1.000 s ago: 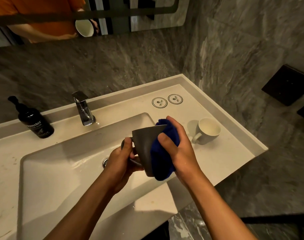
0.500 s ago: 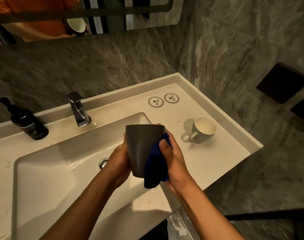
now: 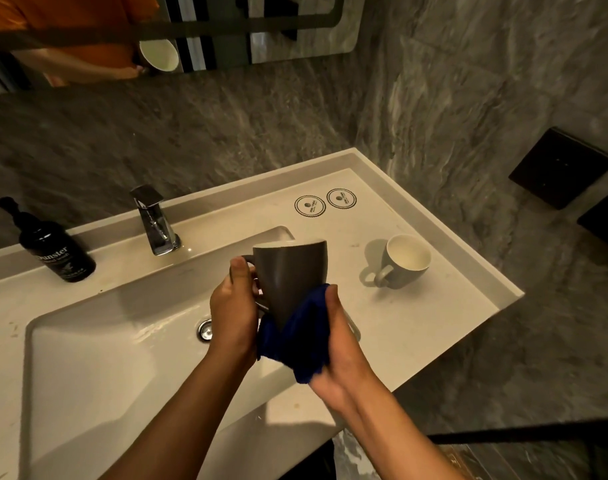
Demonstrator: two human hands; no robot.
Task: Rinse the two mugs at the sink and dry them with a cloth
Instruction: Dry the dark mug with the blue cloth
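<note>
I hold a tall dark grey mug (image 3: 292, 271) upright over the right end of the sink basin (image 3: 98, 358). My left hand (image 3: 235, 306) grips it by the handle. My right hand (image 3: 340, 344) presses a blue cloth (image 3: 295, 337) against the mug's lower side and base. A second, shorter grey mug (image 3: 404, 263) with a white inside lies tipped on the counter (image 3: 416, 327) to the right, handle toward me.
A chrome tap (image 3: 153, 221) stands behind the basin, a black pump bottle (image 3: 58, 252) to its left. Two round printed marks (image 3: 325, 202) are on the counter's back. Grey stone walls close in behind and to the right; a mirror (image 3: 88, 36) hangs above.
The mug has turned from tilted with the cloth over its rim to upright. The cloth and my right hand have slid down to the mug's base.
</note>
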